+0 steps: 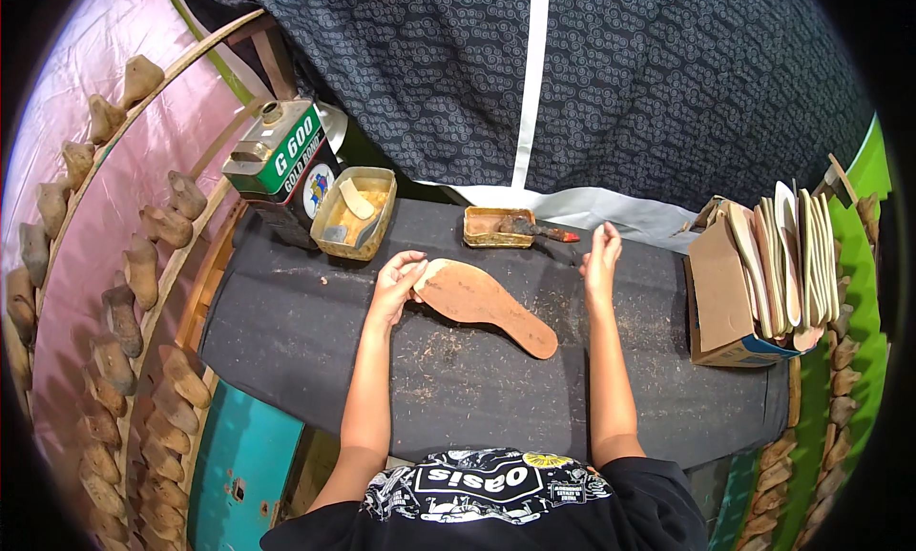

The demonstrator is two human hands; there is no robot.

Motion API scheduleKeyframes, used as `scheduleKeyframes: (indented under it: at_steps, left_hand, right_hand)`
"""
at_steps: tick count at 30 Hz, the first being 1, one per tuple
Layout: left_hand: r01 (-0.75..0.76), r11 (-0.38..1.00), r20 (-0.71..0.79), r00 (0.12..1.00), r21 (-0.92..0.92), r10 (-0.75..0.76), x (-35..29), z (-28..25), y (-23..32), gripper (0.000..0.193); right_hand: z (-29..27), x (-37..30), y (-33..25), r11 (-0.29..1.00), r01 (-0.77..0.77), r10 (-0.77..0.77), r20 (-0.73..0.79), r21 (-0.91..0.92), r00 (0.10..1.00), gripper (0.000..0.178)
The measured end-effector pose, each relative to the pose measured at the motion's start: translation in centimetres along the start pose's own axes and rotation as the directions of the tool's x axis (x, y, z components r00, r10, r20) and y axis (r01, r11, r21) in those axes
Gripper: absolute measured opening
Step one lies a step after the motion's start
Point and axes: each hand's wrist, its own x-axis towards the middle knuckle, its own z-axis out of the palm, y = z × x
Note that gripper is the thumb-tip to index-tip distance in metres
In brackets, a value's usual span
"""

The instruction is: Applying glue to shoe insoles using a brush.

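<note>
My left hand [395, 286] grips the wide toe end of a brown shoe insole [487, 308], thumb on one side and fingers on the other. The insole is held over the dark table, its narrow heel end pointing toward the lower right. My right hand [600, 257] is raised, fingers extended and nothing visible in them. Just left of it, a dark brush with a red-tipped handle [551, 232] rests across a small shallow tin [470, 228] with brownish residue inside.
A box-shaped metal can [277, 169] stands beside a yellowish plastic tub [388, 228] holding scraps at the back left. On the right, a cardboard box [718, 298] is packed with upright insoles [784, 250]. Wooden shoe lasts [141, 270] line racks on both sides. Shavings litter the dark tabletop [458, 408].
</note>
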Motion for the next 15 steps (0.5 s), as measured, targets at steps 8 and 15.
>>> scheduleKeyframes:
  at_steps: [8, 15]
  left_hand:
    - [-0.150, 0.989, 0.002, 0.989, 0.007, 0.150, -3.5, 1.2, 3.3, 0.022]
    - [-0.280, 0.947, -0.015, 0.958, 0.157, 0.286, -11.8, 1.8, 9.0, 0.015]
  right_hand:
    - [0.5, -3.9, -7.6, 0.941, 0.247, -0.326, 0.415, 0.233, 0.849, 0.024]
    - [2.5, -11.6, -11.8, 0.957, 0.223, -0.282, 0.777, 0.186, 0.563, 0.022]
